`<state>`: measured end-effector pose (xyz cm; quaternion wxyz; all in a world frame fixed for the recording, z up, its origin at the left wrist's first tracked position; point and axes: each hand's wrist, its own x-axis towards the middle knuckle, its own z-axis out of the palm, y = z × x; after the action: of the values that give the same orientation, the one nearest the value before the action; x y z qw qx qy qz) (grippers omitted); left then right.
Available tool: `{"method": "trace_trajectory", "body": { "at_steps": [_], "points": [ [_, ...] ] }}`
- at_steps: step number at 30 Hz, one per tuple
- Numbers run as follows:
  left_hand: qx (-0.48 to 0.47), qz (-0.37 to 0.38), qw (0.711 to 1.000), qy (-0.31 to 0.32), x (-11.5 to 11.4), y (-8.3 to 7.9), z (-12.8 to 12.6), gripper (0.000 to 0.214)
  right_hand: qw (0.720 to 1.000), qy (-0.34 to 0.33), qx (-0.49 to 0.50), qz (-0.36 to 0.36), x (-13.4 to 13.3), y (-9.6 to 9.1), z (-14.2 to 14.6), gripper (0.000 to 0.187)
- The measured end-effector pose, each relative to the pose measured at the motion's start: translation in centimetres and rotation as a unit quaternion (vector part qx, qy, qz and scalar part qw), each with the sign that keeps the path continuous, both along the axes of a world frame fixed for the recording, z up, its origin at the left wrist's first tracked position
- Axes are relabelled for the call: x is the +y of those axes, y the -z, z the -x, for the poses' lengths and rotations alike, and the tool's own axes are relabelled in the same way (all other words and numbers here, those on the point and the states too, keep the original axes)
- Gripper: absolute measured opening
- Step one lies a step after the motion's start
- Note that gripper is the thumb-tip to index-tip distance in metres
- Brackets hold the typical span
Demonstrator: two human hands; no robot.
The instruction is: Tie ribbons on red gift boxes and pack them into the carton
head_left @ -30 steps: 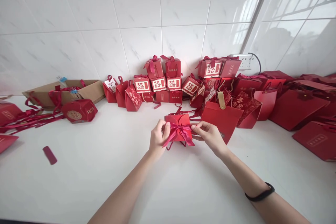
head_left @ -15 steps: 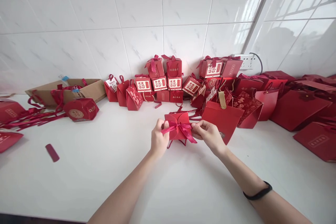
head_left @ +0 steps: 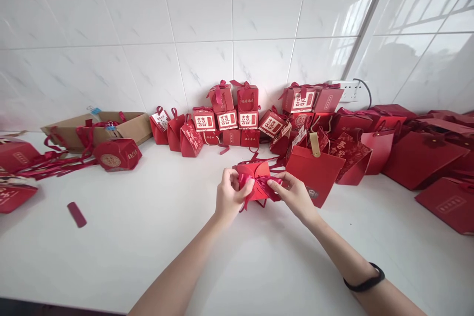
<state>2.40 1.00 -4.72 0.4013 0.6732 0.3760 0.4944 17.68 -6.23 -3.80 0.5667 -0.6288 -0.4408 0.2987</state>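
Observation:
A small red gift box [head_left: 259, 170] sits on the white table in front of me, its curved top flaps folded over each other. Across its top runs a dark pink satin ribbon [head_left: 267, 187], gathered at the middle. My left hand [head_left: 230, 192] pinches the ribbon's left part between thumb and fingers, close to the middle. On the other side, my right hand [head_left: 294, 195] holds the ribbon's right part, thumb on top. A cord handle shows below the box's front edge. The knot itself is partly covered by my fingers.
Stacked red gift boxes [head_left: 226, 119] stand against the tiled wall. A red gift bag [head_left: 314, 170] is just right of my right hand. More bags [head_left: 425, 153] crowd the right. At left are a cardboard box [head_left: 135, 126], loose ribbons [head_left: 61, 165] and a dark red strip [head_left: 77, 215].
My left hand has moved in from the ribbon's left end toward the middle, and the right thumb has come closer too. The view has shifted slightly.

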Motion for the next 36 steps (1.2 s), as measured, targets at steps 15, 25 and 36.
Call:
{"method": "trace_trajectory", "body": {
  "at_steps": [15, 25, 36],
  "points": [
    [-0.071, 0.078, 0.981, 0.161, 3.0, 0.7, 0.1, 0.039, 0.996, 0.016, 0.050, -0.069, 1.0, 0.8, 0.5, 0.045],
    [-0.081, 0.199, 0.965, 0.152, 2.3, 0.0, 0.2, 0.060, 0.992, 0.039, 0.096, -0.068, 1.0, 0.8, -1.1, 0.049],
    [-0.034, 0.161, 0.962, 0.219, 0.9, -1.5, 0.5, 0.069, 0.992, 0.045, 0.103, -0.053, 0.6, 0.1, -1.0, 0.049]
  ]
}}
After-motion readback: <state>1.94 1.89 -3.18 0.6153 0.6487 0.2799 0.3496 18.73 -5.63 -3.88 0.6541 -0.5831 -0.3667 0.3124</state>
